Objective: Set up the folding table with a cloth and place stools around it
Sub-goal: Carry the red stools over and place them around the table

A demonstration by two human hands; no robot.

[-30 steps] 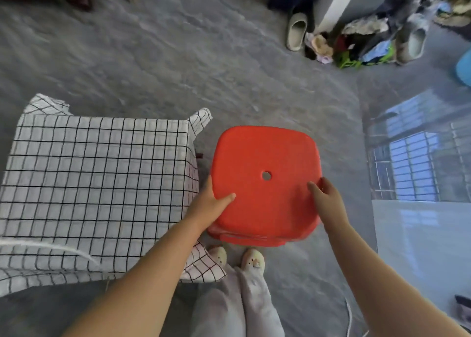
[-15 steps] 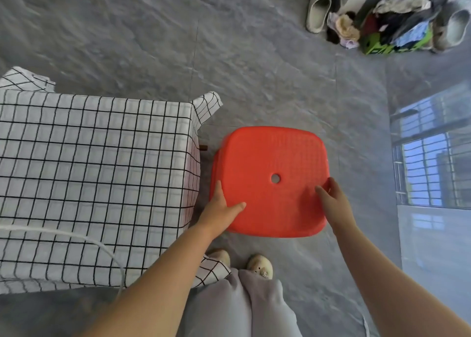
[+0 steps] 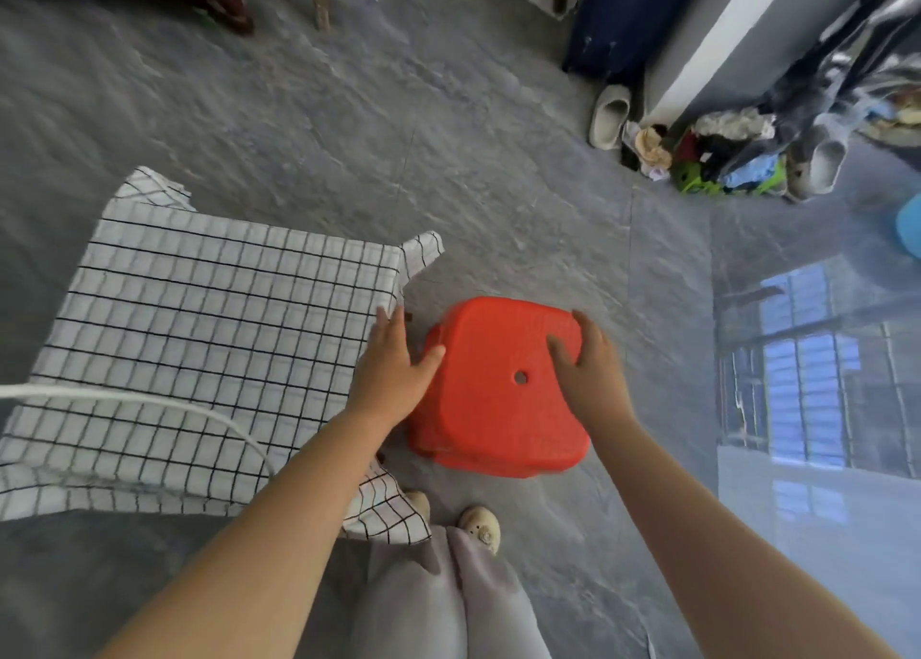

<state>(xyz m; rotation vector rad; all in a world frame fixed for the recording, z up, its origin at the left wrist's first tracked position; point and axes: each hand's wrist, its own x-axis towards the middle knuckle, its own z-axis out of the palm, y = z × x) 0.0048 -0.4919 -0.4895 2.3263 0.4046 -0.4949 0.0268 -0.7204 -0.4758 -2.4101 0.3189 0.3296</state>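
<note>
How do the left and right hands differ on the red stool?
The left hand sits at the red stool's left edge, beside the checked cloth; the right hand lies on the seat top near its far right corner. The left fingers point straight, only the thumb on the seat; the right hand's finger curl is too blurred to tell. Both touch the stool.

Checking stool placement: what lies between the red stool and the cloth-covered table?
Head view: the left hand fills the narrow gap between stool and cloth, thumb on the seat; grey floor shows past it.
</note>
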